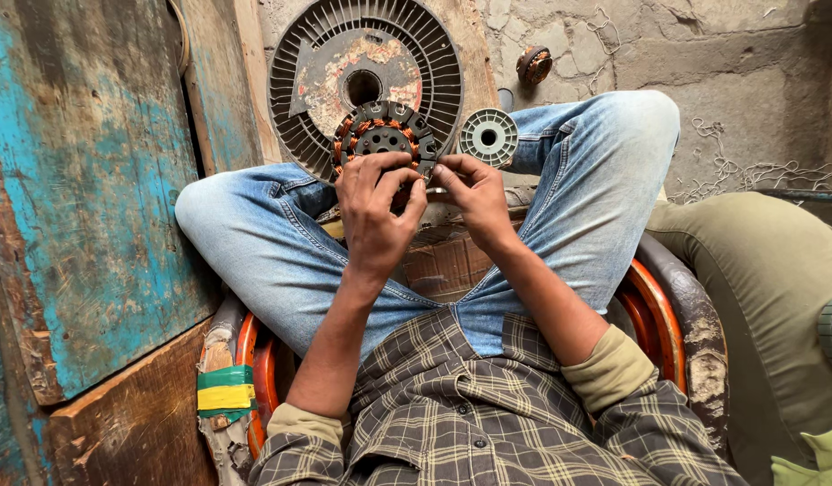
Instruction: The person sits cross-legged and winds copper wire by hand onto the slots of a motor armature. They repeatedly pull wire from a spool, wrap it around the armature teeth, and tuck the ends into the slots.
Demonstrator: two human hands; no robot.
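Coil work on a stator (381, 137), mid-step by the look of it: copper windings show on several poles. Left hand (373, 209) closed around the stator's lower edge, gripping it. Right hand (474, 193) pinched narrow at the stator's right side, fingertips together as on a thin wire; the wire itself is too fine to see. The stator sits over the crossed knees, in front of a round fan grille (365, 83). Next move likely needs steady tension and a careful feed into the slot. Counts: one stator, one grille, one white spool (489, 137) just right of the stator, one small rusty rotor (534, 65) on the floor, two hands.
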